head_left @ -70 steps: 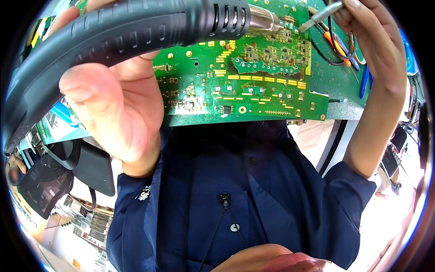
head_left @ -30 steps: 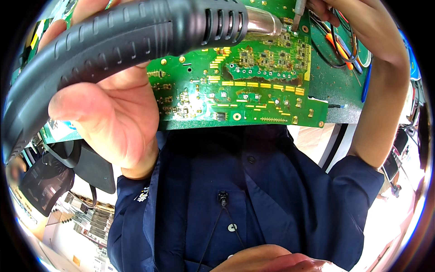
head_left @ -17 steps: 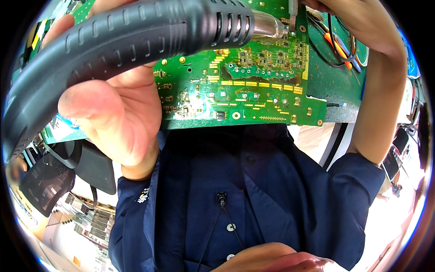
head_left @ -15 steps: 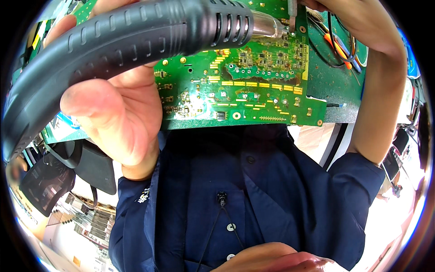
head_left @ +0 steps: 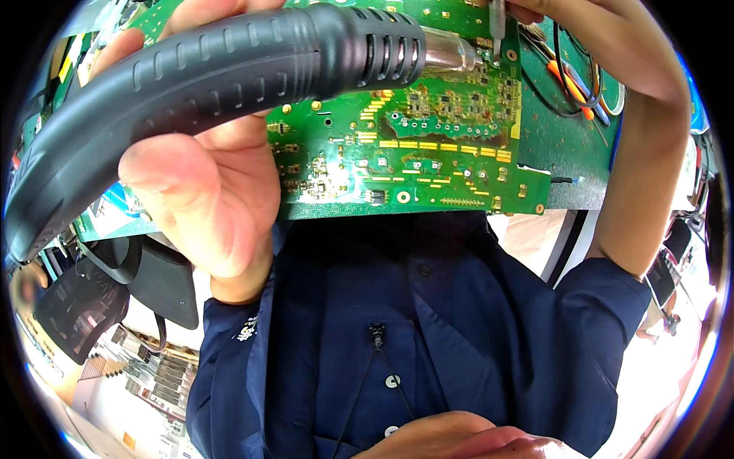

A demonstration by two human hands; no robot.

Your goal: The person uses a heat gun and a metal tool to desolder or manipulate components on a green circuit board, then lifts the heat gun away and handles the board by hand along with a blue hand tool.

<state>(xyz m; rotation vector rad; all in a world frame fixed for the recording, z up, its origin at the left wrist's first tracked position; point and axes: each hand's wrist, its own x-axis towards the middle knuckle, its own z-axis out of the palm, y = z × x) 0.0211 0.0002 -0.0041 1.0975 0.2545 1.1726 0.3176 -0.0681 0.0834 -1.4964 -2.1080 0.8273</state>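
Black ribbed plastic, the curved handle of what appears to be a hot-air tool [head_left: 229,73], runs across the view from 9 o'clock towards 12. Left hand [head_left: 218,187], at 10 o'clock, grasps it, fingers behind and thumb beneath. Its bare silver metal nozzle [head_left: 451,50], at 1 o'clock, points towards a component-filled zone of the green rectangular circuit board [head_left: 428,173]. Board lies between 11 and 2 o'clock on the green-topped bench [head_left: 562,145], its lower right corner at the bench's front edge. Right hand [head_left: 527,11], at 1 o'clock and partly out of view, appears to pinch a slim grey pointed tool [head_left: 498,23], tip down beside the nozzle; contact with the board cannot be confirmed.

Risks, as judged: excess dwell of heat could scorch the board or loosen neighbouring parts; a slip of the pointed tool could scrape pads or displace components; a knock at the overhanging-prone corner could shift the board.

Containers: blue-and-white object [head_left: 116,202] at 9 o'clock and rounded blue object [head_left: 697,115] between 2 and 3 may be containers; contents cannot be determined.
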